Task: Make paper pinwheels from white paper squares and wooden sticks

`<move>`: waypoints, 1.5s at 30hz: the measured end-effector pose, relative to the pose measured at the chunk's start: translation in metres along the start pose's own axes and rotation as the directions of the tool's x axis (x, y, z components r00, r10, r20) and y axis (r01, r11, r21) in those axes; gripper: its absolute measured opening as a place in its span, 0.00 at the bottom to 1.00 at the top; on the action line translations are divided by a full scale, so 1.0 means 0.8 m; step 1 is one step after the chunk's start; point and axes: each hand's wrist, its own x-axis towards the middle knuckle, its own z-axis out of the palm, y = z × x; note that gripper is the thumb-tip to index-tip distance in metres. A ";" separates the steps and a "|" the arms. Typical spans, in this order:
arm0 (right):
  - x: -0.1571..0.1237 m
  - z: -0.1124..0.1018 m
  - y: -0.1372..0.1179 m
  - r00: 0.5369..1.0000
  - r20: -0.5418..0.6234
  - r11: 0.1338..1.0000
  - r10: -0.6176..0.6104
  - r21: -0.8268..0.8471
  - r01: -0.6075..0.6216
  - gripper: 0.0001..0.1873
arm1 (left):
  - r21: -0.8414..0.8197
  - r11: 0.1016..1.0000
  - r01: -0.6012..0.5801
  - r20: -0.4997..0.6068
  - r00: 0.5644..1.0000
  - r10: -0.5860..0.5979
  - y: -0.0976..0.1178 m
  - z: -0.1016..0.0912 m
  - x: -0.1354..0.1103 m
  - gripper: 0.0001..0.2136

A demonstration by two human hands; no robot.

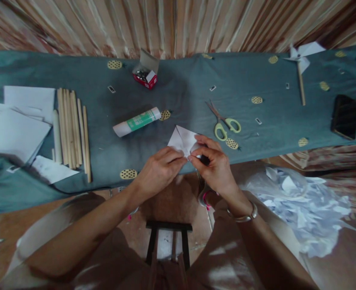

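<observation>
A small folded white paper (182, 137) lies at the front edge of the cloth-covered table, its creases meeting in a point at the top. My left hand (162, 165) pinches its lower left edge. From the other side, my right hand (212, 161) grips the lower right part, thumb and forefinger meeting close to the left fingertips. Just beyond the paper is a glue stick (137, 121) with a green label, lying on its side. Scissors (223, 123) with light green handles rest to the right, blades slightly apart. The paper's lower edge is hidden by my fingers.
Wooden sticks (71, 129) and stacked white paper sheets (15, 129) lie on the left. An open red box (147, 76) of small metal pieces stands at the back. Rightward are a paper pinwheel (300, 60) and a phone (345, 117). A bag of paper scraps (305, 209) sits on the floor.
</observation>
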 end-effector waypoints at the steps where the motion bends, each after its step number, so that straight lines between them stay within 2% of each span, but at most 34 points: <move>1: 0.000 0.000 0.000 1.000 -0.004 1.000 0.000 0.000 0.000 0.03 | 0.000 1.000 0.003 -0.002 1.000 -0.003 0.000 0.000 0.000 0.06; 12: -0.001 0.001 -0.002 1.000 -0.016 1.000 0.018 0.007 -0.018 0.03 | -0.054 0.997 0.058 -0.007 0.998 -0.059 0.002 -0.001 0.003 0.08; 19: -0.002 0.001 -0.001 1.000 -0.012 1.000 0.019 0.017 -0.019 0.03 | -0.112 0.986 0.121 0.042 0.992 -0.117 0.001 0.000 0.003 0.09; 24: -0.002 0.001 -0.002 1.000 -0.019 1.000 0.004 0.007 -0.004 0.02 | -0.097 0.989 0.107 0.023 0.994 -0.106 0.001 0.000 0.004 0.09; 32: -0.007 0.000 -0.005 0.994 0.024 0.989 -0.109 -0.099 0.111 0.15 | -0.080 0.993 0.087 0.002 0.996 -0.087 0.001 0.000 0.003 0.08; 39: -0.012 0.005 -0.002 0.984 0.059 0.974 -0.166 -0.148 0.173 0.19 | -0.081 0.990 0.114 0.026 0.993 -0.112 0.001 0.000 0.003 0.08; 45: -0.022 0.020 -0.005 0.984 0.021 0.957 -0.178 -0.230 0.178 0.20 | -0.043 0.996 0.072 0.021 0.997 -0.071 0.002 0.000 0.003 0.07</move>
